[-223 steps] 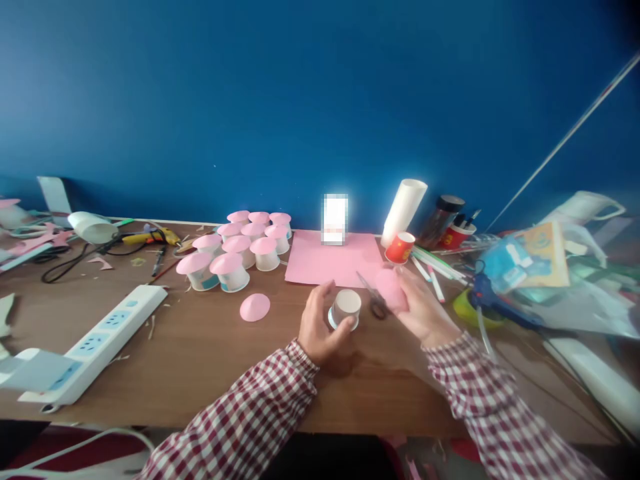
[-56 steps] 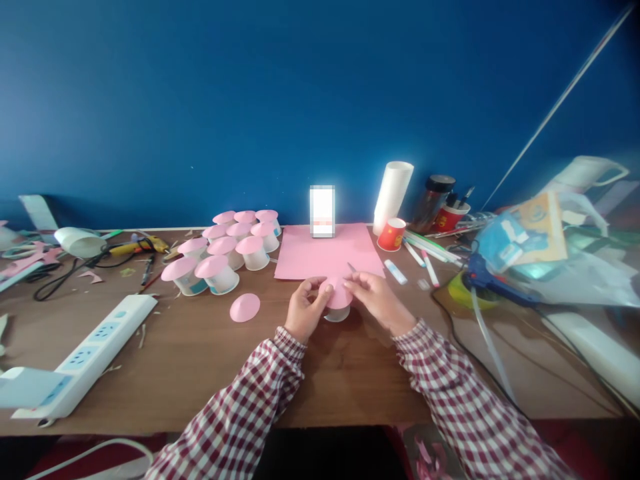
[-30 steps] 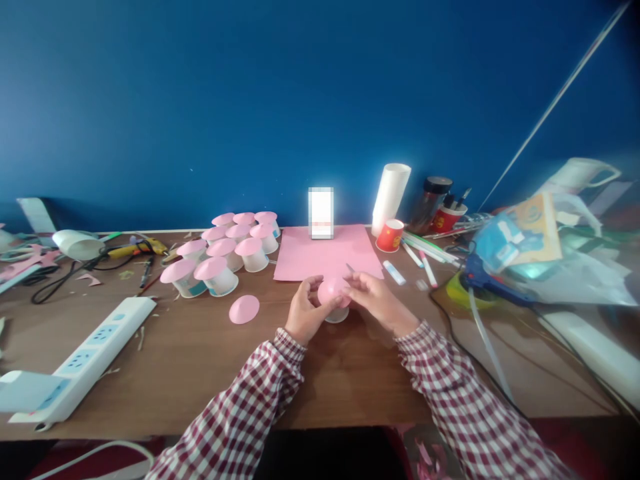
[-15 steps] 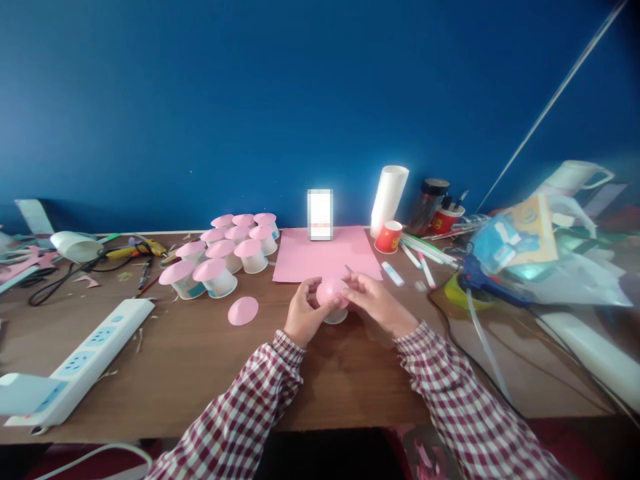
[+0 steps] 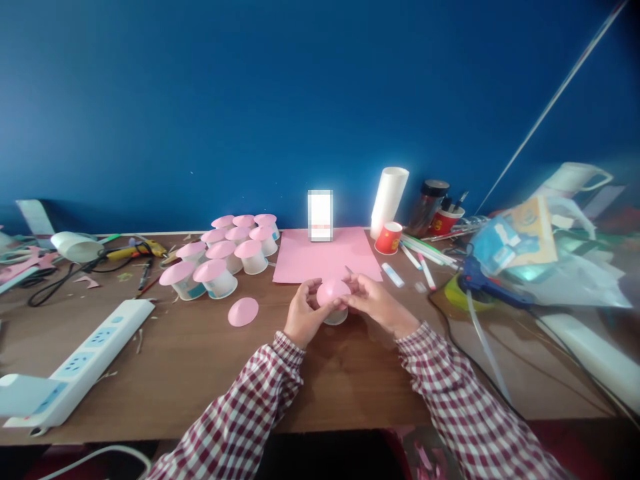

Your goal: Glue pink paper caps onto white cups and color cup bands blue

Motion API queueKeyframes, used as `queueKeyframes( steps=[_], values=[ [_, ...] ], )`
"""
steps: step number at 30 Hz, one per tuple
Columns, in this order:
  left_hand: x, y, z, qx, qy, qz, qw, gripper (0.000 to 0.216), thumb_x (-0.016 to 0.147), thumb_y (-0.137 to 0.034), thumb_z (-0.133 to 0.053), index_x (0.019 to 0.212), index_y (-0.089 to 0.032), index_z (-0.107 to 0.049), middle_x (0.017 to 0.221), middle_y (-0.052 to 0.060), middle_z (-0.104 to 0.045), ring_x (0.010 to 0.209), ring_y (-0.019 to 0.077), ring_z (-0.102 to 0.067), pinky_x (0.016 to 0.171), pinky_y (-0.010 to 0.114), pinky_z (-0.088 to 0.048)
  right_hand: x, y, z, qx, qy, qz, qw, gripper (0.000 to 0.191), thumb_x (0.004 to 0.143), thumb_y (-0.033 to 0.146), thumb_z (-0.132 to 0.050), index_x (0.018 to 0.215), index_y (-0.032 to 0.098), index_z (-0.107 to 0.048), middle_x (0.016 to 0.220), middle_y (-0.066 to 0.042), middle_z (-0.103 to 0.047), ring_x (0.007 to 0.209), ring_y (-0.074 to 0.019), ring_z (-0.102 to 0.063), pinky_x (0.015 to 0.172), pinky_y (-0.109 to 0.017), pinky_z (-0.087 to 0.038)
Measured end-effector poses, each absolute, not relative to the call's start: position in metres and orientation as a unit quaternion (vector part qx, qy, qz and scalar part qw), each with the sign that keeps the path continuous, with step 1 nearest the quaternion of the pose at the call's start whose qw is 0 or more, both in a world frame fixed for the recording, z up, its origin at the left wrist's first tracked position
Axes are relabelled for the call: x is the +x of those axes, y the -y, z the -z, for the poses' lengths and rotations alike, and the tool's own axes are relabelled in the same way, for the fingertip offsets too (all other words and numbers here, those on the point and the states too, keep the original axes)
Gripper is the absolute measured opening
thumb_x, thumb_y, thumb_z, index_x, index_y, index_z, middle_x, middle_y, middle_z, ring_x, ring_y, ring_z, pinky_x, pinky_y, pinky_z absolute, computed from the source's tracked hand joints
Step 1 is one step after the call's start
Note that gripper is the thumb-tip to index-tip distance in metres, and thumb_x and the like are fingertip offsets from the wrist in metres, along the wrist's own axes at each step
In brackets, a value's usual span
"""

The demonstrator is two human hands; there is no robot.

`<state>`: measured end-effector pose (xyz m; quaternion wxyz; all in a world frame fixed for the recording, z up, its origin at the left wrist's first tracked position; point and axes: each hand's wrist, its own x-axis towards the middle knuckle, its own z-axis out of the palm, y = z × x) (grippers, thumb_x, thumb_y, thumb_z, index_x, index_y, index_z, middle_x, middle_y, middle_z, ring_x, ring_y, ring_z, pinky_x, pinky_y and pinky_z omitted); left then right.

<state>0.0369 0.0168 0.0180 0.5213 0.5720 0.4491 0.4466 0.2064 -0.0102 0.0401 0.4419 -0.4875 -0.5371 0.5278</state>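
Note:
A pink paper cone (image 5: 333, 291) sits over a white paper cup (image 5: 336, 317) in front of me, most of the cup hidden beneath it. On the cone's left side my left hand (image 5: 309, 311) is closed, the thumb along its lower edge. My right hand (image 5: 375, 301) grips the opposite edge between thumb and fingers. Off to the left, a loose pink cone (image 5: 243, 312) lies on the table. Behind it stand several paper cups with pink cone tops (image 5: 210, 270) in rows.
A pink sheet (image 5: 327, 257) lies beyond my hands. To the right are a red paper cup (image 5: 389, 238), a white cup stack (image 5: 391, 193), markers (image 5: 427, 270) and a blue glue gun (image 5: 493, 285). A power strip (image 5: 83, 360) and a yellow glue gun (image 5: 135, 250) lie left.
Very little differs. Both hands keep their hold on the pink cone over the cup, and the objects around stay where they were.

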Motion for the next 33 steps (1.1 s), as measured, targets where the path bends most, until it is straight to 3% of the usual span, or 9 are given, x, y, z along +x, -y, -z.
queueKeyframes(
  steps=[6,12,18,28,33],
  values=[
    [0.0368,-0.0163,-0.0181,0.568,-0.449,-0.441,0.53,0.069,0.057,-0.039,-0.077,0.115,-0.013,-0.047,0.112,0.014,-0.057,0.092,0.0193,-0.06,0.079,0.032,-0.052,0.2102,0.0091,-0.0367,-0.481,0.551,-0.52,0.441,0.046,0.074,0.03,-0.066,0.113,0.019,-0.046,0.097,-0.006,-0.061,0.085,-0.0159,-0.062,0.079,-0.034,-0.05],
    [0.0368,-0.0171,-0.0157,0.573,-0.448,-0.443,0.524,0.067,0.059,-0.039,-0.076,0.114,-0.014,-0.047,0.114,0.013,-0.056,0.094,0.0194,-0.06,0.08,0.033,-0.051,0.2108,0.0102,-0.0429,-0.501,0.514,-0.546,0.432,0.036,0.079,0.037,-0.06,0.109,0.019,-0.051,0.099,-0.006,-0.061,0.083,-0.0144,-0.06,0.068,-0.028,-0.051],
    [0.0371,-0.0173,-0.0151,0.58,-0.449,-0.441,0.518,0.065,0.06,-0.039,-0.075,0.114,-0.014,-0.048,0.113,0.013,-0.056,0.094,0.0192,-0.059,0.08,0.032,-0.051,0.2123,0.0094,-0.0404,-0.496,0.511,-0.553,0.433,0.036,0.078,0.037,-0.062,0.109,0.021,-0.052,0.108,-0.006,-0.059,0.087,-0.0142,-0.059,0.067,-0.026,-0.051],
    [0.0376,-0.0162,-0.0185,0.574,-0.451,-0.44,0.524,0.067,0.06,-0.039,-0.075,0.115,-0.013,-0.047,0.112,0.013,-0.056,0.094,0.0187,-0.059,0.079,0.032,-0.051,0.2112,0.0103,-0.0444,-0.501,0.519,-0.549,0.422,0.042,0.074,0.034,-0.066,0.11,0.02,-0.05,0.099,-0.006,-0.061,0.085,-0.0147,-0.06,0.069,-0.028,-0.05],
    [0.0372,-0.0155,-0.0186,0.562,-0.451,-0.448,0.53,0.068,0.058,-0.037,-0.076,0.114,-0.013,-0.047,0.112,0.013,-0.056,0.093,0.0181,-0.06,0.078,0.03,-0.052,0.2169,0.0103,-0.0454,-0.519,0.527,-0.52,0.426,0.038,0.081,0.041,-0.056,0.111,0.019,-0.051,0.103,-0.007,-0.059,0.086,-0.0151,-0.059,0.07,-0.03,-0.051]
  ],
)
